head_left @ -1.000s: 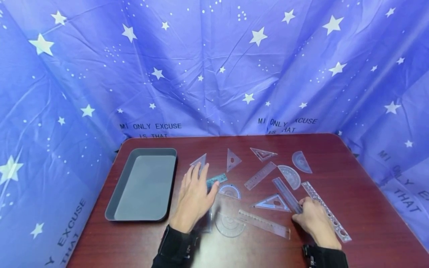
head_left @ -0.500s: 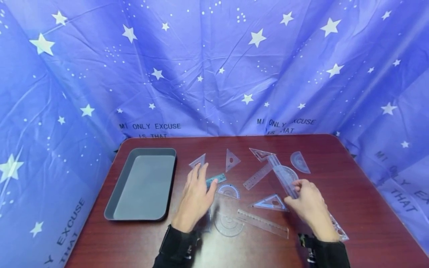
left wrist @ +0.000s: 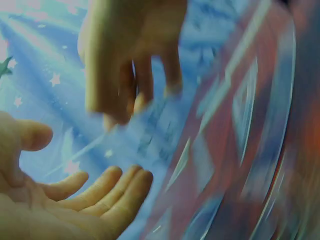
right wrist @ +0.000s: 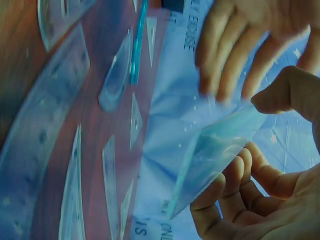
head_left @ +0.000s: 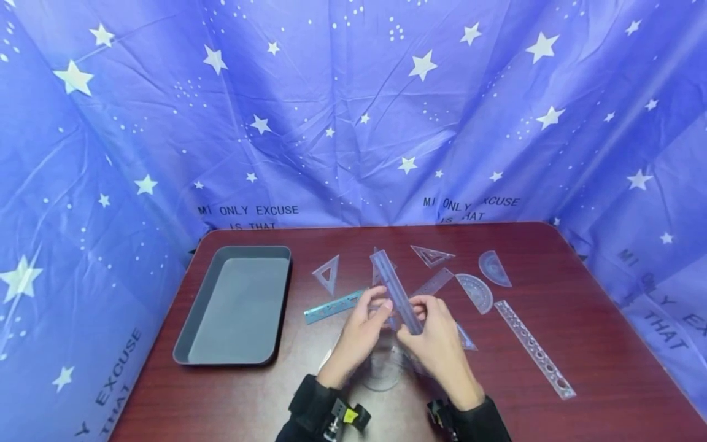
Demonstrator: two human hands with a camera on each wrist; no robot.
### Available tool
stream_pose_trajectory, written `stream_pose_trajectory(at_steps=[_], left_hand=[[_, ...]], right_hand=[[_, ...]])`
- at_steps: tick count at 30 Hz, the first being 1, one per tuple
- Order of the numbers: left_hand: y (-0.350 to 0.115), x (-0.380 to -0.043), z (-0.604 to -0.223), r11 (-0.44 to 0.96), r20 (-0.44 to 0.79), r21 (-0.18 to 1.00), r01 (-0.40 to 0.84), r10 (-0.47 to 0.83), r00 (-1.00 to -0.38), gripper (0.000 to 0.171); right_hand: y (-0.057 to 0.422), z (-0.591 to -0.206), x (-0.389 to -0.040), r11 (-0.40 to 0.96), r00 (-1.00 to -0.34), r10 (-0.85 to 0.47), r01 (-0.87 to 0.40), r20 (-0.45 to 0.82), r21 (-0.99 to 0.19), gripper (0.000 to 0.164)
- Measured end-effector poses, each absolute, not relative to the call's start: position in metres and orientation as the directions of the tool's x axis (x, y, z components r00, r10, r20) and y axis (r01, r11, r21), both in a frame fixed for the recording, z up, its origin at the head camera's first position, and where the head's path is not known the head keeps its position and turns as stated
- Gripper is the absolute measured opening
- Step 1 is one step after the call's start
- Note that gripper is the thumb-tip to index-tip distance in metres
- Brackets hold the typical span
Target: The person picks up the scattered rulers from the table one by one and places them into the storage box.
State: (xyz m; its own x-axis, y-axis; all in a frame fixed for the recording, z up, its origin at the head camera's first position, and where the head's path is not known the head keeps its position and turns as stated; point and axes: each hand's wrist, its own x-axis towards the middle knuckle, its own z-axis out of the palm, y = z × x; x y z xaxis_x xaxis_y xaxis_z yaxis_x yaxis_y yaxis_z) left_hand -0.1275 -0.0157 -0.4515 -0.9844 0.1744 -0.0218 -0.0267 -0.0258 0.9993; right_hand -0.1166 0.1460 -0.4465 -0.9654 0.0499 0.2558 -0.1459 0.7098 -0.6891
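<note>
My right hand pinches one end of a clear straight ruler, raised and tilted over the middle of the table. In the right wrist view, thumb and fingertips grip this ruler from both sides. Close by on the left, my left hand has its fingers loosely bent; the left wrist view shows that hand with thumb and fingers apart and nothing between them. Partly hidden below both hands lie a round-edged protractor and a blue-marked set square.
A grey tray stands at the left on the table. Around the hands lie a teal ruler, a small set square, another set square, two protractors and a long ruler with holes.
My right hand has lifted the clear ruler off the right side and carried it left to the middle. My left hand has moved right, away from the teal ruler, towards it.
</note>
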Motion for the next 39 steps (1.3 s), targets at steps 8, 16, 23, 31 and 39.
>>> stream_pose_trajectory(at_steps=[8, 16, 23, 31, 39], left_hand=[[-0.002, -0.126, -0.461, -0.286, -0.16, 0.939, -0.191, 0.13, -0.979, 0.04], [0.003, -0.126, -0.465, -0.285, -0.15, 0.947, -0.151, 0.024, -0.988, 0.03], [-0.001, -0.131, -0.461, -0.281, -0.139, 0.95, -0.133, -0.001, -0.99, 0.027], [-0.017, -0.14, -0.455, -0.23, -0.153, 0.963, -0.139, -0.046, -0.987, 0.03], [-0.046, -0.156, -0.44, -0.118, -0.155, 0.983, -0.141, -0.122, -0.98, 0.031]], right_hand=[[0.132, -0.451, -0.111, 0.713, -0.953, 0.065, -0.164, 0.297, -0.682, 0.049], [0.125, -0.452, -0.109, 0.735, -0.939, 0.074, -0.177, 0.336, -0.655, 0.051], [0.128, -0.448, -0.11, 0.745, -0.911, 0.008, -0.27, 0.412, -0.61, 0.05], [0.146, -0.445, -0.11, 0.683, -0.828, -0.195, -0.499, 0.525, -0.534, 0.048], [0.182, -0.451, -0.108, 0.731, -0.81, -0.201, -0.499, 0.551, -0.466, 0.046]])
